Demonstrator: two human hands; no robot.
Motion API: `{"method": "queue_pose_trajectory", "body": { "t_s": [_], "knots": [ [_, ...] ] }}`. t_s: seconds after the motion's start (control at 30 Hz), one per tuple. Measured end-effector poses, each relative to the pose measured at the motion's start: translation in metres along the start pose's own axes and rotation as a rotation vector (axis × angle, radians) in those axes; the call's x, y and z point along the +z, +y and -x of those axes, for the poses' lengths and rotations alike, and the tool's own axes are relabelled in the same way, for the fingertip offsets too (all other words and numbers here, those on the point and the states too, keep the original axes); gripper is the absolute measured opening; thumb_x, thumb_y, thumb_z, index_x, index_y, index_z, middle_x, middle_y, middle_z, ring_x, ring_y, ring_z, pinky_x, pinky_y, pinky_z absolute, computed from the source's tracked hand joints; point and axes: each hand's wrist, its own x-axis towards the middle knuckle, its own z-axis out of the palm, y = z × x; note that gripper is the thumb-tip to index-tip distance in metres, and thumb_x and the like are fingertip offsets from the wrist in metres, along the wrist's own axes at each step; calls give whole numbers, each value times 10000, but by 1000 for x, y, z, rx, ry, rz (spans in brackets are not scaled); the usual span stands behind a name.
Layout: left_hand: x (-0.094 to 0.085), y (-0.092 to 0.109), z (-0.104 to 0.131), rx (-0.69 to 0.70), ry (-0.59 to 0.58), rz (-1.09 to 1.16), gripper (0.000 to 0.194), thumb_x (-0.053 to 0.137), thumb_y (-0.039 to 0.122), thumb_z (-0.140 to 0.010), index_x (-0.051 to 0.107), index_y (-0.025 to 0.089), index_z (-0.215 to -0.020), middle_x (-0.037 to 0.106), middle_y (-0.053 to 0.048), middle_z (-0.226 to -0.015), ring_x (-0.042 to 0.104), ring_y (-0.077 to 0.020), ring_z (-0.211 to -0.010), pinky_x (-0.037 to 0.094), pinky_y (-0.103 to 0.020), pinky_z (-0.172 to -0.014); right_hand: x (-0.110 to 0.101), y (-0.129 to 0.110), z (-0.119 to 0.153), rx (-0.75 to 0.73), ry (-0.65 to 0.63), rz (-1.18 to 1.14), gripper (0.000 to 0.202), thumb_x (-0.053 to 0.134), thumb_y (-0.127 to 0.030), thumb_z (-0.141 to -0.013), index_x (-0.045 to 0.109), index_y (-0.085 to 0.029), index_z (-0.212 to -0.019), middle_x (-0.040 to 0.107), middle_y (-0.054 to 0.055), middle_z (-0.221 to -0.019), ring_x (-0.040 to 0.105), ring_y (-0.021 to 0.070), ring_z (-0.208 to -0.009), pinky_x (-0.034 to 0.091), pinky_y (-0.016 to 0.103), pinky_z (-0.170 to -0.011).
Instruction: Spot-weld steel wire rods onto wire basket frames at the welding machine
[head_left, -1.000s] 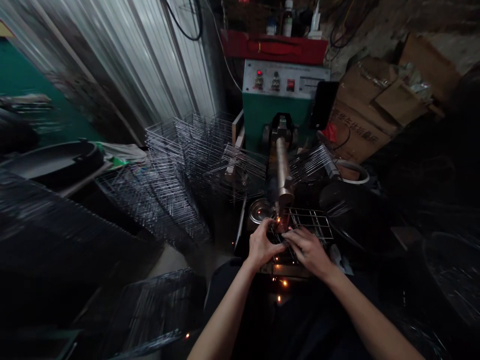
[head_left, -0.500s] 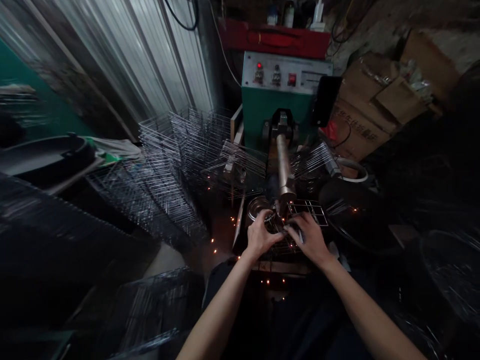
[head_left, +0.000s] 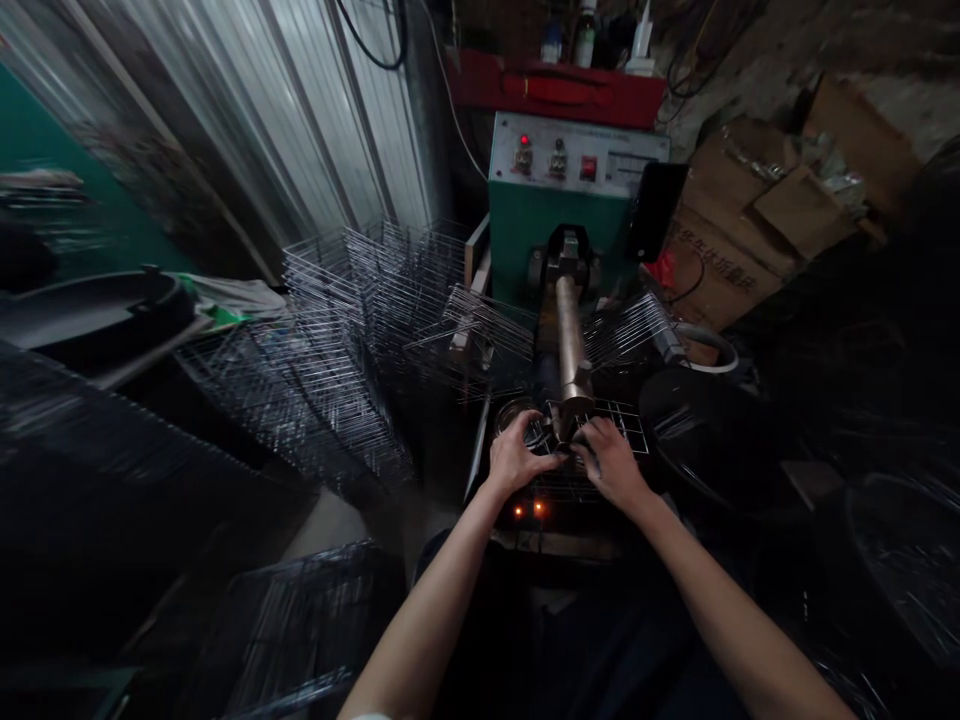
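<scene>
Fingers (head_left: 543, 463) partly curled, touching wire grid (head_left: 631, 431)

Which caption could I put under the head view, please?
Bare hands at a wire grid by a metal arm, orange sparks glowing below.

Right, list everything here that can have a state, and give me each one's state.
Left hand: thumb apart from fingers, grip unclear
Right hand: fingers curled, grip unclear
Wire grid: partly hidden by the hands
Sparks: glowing orange
Red indicator lamp: lit
Red panel switch: position unclear
Wire racks: piled together
Cardboard box: flap open
</scene>
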Motion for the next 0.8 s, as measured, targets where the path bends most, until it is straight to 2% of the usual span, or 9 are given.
{"method": "queue_pose_trajectory", "body": {
  "t_s": [0.3,0.43,0.53,0.63,0.7,0.8],
  "knots": [
    [-5,1,-7,24,-4,-23,723,874,473,-598,567,309,-1232,694,-9,-1198,666,-260,-1098,521,-364,-924,-2,-1,-6,9,3,-18,108,526,-162,-954,583,-210,-876,587,77,-904,540,255,-879,479,381,-790],
    [-6,2,-9,78,3,-52,699,863,423,-641,555,327,-1261,640,-14,-1312,638,-265,-1164,521,-365,-949,-5,1,-11,-29,-28,-91,138,525,-181,-970,614,-210,-868,609,67,-893,576,236,-887,493,356,-791],
    [-11,1,-9,72,-52,-64,758,876,457,-624,537,342,-1293,610,-25,-1344,623,-282,-1184,523,-396,-965,-13,1,-11,-19,-69,-110,110,564,-204,-959,648,-212,-888,633,65,-899,610,231,-885,511,354,-798],
    [-16,-15,0,135,-144,-10,960,914,524,-539,480,335,-1374,468,-74,-1488,484,-329,-1361,444,-461,-1101,-28,0,-1,8,-56,-206,136,548,-191,-959,680,-214,-988,674,77,-987,651,225,-929,534,361,-843],
    [-16,-34,10,153,-143,52,1150,944,529,-460,400,304,-1448,324,-117,-1578,348,-361,-1459,369,-495,-1169,-38,-2,15,73,-54,-301,178,522,-212,-978,686,-218,-1047,698,76,-1030,673,222,-956,545,355,-856],
    [-10,-67,22,68,-133,137,1346,957,502,-424,247,228,-1534,298,-186,-1579,319,-386,-1472,336,-529,-1182,-46,-5,48,247,-75,-419,190,523,-290,-997,696,-218,-1030,727,63,-1008,698,225,-932,555,340,-835]
  ]
}}
